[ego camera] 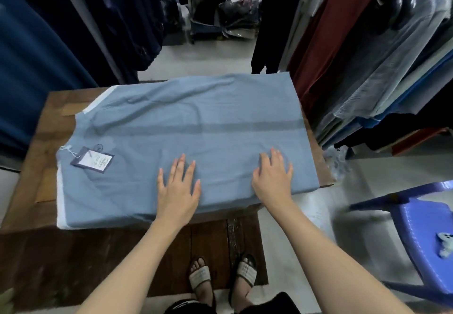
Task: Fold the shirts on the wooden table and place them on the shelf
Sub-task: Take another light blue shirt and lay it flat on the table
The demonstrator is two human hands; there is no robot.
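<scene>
Shirt: A light blue shirt [186,122] is laid flat across the table [49,127] and covers most of the top. Its far edge and right edge reach the table's edges. Creases are visible in the far half, and a darker band runs across the middle.
White edge: A white strip [60,196] is exposed along the shirt's left end.
Tag: A paper tag [94,160] on a string lies on the shirt near its left end, well apart from both hands.
Left hand: The left hand [179,191] is laid palm down on the near half of the shirt, with the fingers straight and spread. Nothing is gripped.
Right hand: The right hand [273,178] is laid palm down on the shirt nearer its right end, with the fingers spread and slightly arched. The cloth is pressed, not pinched.
Table: Dark wood is exposed at the left and along the near edge.
Garments: Dark blue garments [36,43] hang at the left; maroon, grey and blue ones [355,56] hang at the right.
Stool: A blue plastic stool [421,235] stands on the floor at the right. A small pale object lies on it, too blurred to identify.
Sandals: Two feet in sandals [199,277] are seen below the table's near edge.
</scene>
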